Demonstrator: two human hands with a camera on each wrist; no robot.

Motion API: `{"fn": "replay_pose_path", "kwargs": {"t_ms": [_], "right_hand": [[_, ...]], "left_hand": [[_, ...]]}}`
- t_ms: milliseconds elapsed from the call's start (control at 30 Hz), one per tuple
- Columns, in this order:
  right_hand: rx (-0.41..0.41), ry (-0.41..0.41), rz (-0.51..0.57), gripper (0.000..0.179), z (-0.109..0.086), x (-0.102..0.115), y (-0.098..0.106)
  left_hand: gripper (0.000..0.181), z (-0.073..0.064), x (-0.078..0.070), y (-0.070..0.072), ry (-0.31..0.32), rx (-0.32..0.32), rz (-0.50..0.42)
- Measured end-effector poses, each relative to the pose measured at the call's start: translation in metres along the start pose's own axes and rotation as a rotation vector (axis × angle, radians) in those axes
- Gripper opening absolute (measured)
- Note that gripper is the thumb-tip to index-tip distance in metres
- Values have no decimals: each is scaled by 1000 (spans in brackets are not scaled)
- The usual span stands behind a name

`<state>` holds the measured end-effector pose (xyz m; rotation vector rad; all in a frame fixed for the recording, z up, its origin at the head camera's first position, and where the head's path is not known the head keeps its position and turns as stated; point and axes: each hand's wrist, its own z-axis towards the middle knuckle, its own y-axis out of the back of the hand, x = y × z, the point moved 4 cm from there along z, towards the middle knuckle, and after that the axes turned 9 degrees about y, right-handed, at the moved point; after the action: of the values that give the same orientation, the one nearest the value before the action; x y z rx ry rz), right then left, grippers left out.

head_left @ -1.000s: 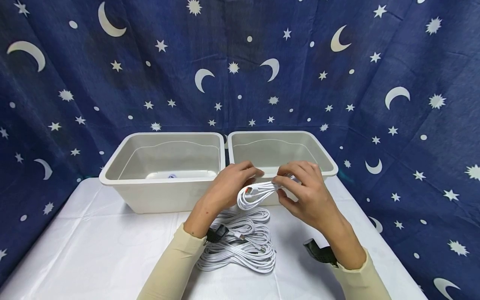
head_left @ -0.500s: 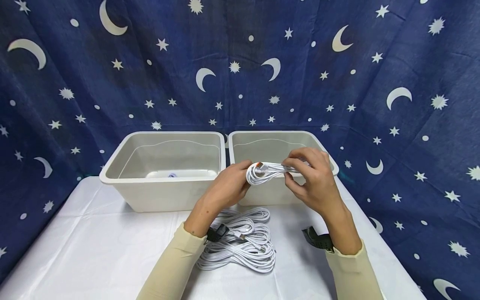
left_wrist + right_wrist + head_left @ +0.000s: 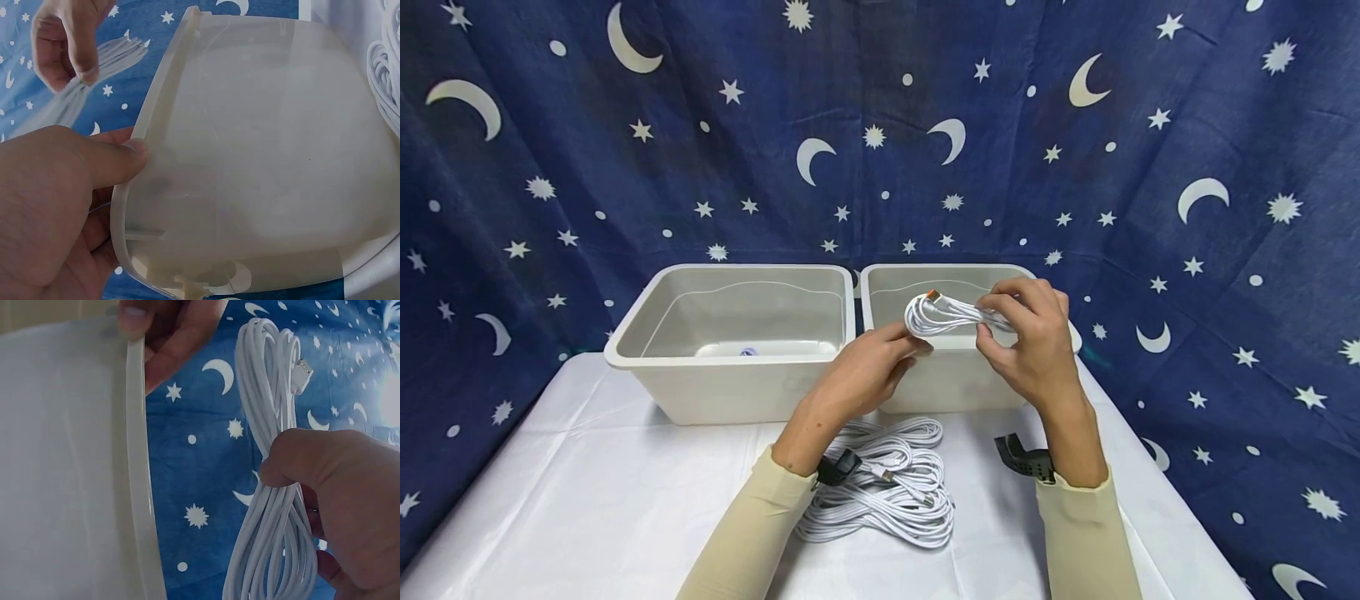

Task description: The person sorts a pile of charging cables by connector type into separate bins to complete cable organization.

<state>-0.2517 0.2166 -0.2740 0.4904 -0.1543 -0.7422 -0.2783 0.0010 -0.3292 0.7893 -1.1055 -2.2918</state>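
Right hand [image 3: 1033, 346] clamped on the white cable bundle [image 3: 951, 315], thumb and fingers pinching its waist, loops sticking out both ends. Orange-tipped connector [image 3: 933, 296] sits in the loop end left of the grip. Bundle is off the table, up at the front rim of the right bin [image 3: 962, 383]; in the head view it overlaps the bin's mouth, can't tell how far over it is.

Left hand [image 3: 857, 371] clamped on that same rim, thumb on the outer wall, fingers on the inside, just left of and below the bundle. So rim and left hand are what's nearest the load; right wrist view shows a gap between bundle and both.

Further out: cable pile [image 3: 887, 517] on the white tablecloth [image 3: 595, 500], below the grip and to its left, partly behind the left wrist mount [image 3: 838, 467]. Left bin [image 3: 730, 392] beyond the left hand, small bluish mark [image 3: 748, 352] on its floor. Star-and-moon curtain [image 3: 850, 83] behind everything
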Motion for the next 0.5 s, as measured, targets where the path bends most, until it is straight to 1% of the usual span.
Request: {"fn": "replay_pose_path", "kwargs": {"t_ms": [167, 267, 500], "right_hand": [[13, -40, -23, 19, -2, -9, -8], [30, -57, -30, 19, -5, -14, -13], [94, -65, -45, 18, -12, -25, -29]], "left_hand": [[30, 0, 0, 1, -4, -8, -11], [28, -1, -1, 1, -3, -11, -11], [26, -1, -1, 0, -5, -11, -1]]}}
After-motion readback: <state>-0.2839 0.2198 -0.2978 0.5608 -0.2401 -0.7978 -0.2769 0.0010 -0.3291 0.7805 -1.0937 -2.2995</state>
